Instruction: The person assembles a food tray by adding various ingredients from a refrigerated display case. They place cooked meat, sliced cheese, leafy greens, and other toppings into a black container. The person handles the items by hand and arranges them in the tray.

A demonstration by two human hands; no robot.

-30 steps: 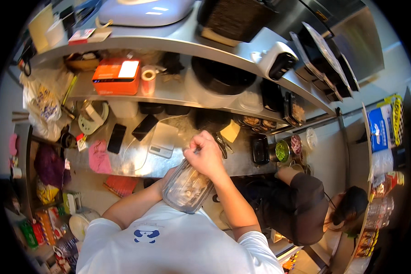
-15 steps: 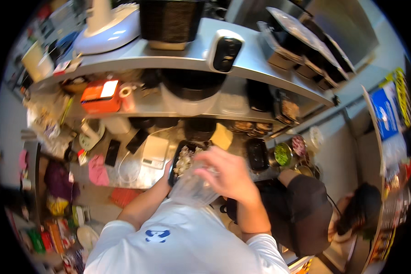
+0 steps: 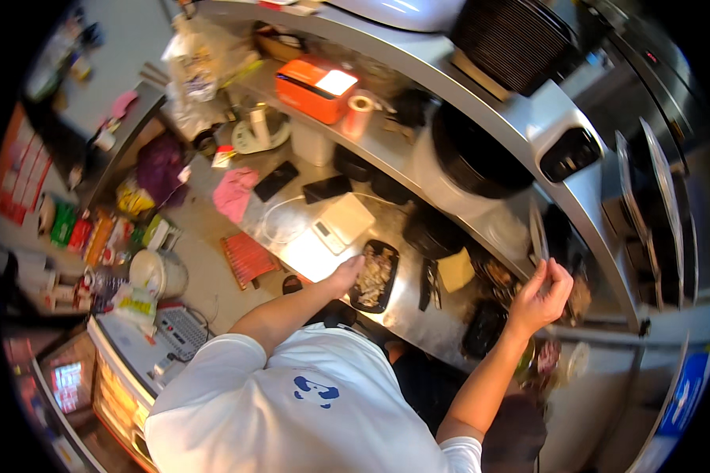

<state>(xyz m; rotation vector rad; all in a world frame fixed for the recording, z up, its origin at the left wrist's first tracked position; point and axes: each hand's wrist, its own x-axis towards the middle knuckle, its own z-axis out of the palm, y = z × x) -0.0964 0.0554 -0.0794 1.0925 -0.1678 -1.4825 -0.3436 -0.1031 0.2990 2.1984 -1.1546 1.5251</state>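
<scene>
A black rectangular tray with chopped pale and brownish food pieces in it lies on the steel table. My left hand is at its left rim, fingers stretched out against the side, not wrapped round it. Farther right, my right hand is raised in front of the lower shelf. Its thumb and fingers pinch together at the lower end of a thin, pale plastic piece, seen edge-on and lid-like; its kind is unclear. Left of the tray sits a white kitchen scale.
Black tongs and a yellow cloth or sponge lie right of the tray; another black tray is farther right. Two phones and a pink cloth are at left. The shelf overhangs the table's back.
My view has turned right. My right hand has moved from above the food tray up to the shelf's right part. The clear plastic before my chest is gone from there.
</scene>
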